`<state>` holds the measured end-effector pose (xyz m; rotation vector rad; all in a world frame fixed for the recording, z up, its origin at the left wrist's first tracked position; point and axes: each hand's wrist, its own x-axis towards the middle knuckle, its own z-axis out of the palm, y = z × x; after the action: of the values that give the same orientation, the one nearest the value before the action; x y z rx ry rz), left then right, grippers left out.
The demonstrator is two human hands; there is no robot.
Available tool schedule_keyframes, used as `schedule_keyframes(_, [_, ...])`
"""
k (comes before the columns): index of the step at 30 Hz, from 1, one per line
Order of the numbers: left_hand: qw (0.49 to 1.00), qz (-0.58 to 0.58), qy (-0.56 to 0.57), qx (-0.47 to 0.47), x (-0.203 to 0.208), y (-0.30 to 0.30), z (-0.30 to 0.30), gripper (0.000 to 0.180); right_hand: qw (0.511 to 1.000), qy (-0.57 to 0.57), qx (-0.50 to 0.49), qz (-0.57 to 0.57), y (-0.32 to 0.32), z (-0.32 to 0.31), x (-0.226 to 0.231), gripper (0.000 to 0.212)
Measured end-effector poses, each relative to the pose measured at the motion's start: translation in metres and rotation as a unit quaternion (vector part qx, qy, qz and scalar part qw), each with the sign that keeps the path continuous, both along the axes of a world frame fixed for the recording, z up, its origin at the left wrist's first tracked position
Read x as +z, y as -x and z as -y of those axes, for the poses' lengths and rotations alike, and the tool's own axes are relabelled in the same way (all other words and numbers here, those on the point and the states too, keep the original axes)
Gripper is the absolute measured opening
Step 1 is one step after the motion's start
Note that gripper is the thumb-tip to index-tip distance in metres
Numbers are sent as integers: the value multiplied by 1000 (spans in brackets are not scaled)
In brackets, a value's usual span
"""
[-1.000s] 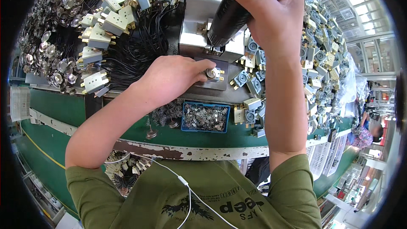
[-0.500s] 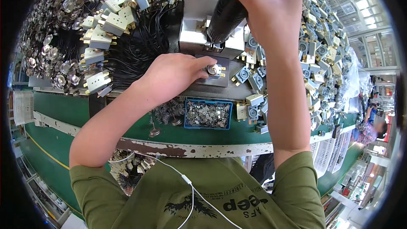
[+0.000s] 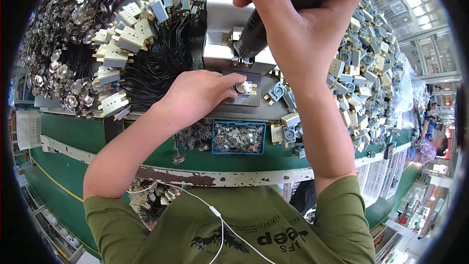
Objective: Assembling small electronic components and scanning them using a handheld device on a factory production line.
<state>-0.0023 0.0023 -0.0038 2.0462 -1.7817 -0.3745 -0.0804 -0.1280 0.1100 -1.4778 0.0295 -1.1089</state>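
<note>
The left hand [image 3: 198, 93] is pinching the part [image 3: 243, 88] between thumb and forefinger; the part is sitting over the dark block [image 3: 250, 100], its terminals [image 3: 253, 86] pointing right. The right hand [image 3: 300, 36], apart and farther right, is gripping the driver [image 3: 252, 38], which is leaning across and partly hiding the bracket [image 3: 218, 17] beyond the part. The tray [image 3: 239, 153] is sitting nearer; wires [image 3: 155, 71] are lying left, units [image 3: 364, 84] right.
</note>
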Motion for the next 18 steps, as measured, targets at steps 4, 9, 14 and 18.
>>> schedule_keyframes(4, [1000,8,-17,2,3,2,1,34,996,26,-77,29,-5,-2,-5,66])
schedule_keyframes(9, [1000,16,-4,1,2,0,0,35,1000,18,-14,14,-2,-2,-6,62])
schedule_keyframes(14, [999,26,-18,0,6,1,0,36,996,38,36,-78,3,18,8,57])
schedule_keyframes(18, [1000,14,3,0,4,1,0,36,990,88,37,103,-15,14,-5,62])
